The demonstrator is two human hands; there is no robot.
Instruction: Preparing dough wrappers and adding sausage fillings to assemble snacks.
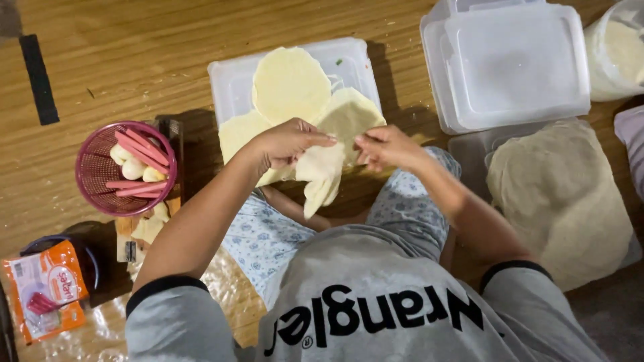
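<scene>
My left hand (pixel 290 142) and my right hand (pixel 384 147) both pinch a thin, pale dough sheet (pixel 320 175) that hangs down between them above my lap. Just beyond the hands, several round dough sheets (pixel 288 84) lie overlapping on a white plastic lid (pixel 231 80) on the wooden floor. I sit on the floor in a grey shirt and patterned trousers.
A pink mesh basket (pixel 90 171) with pink sausage sticks and pale pieces stands at the left, next to a wooden board (pixel 171 131). An orange packet (pixel 47 295) lies at lower left. Clear plastic containers (pixel 510 64) sit at top right, a cloth-covered mound (pixel 560 201) at right.
</scene>
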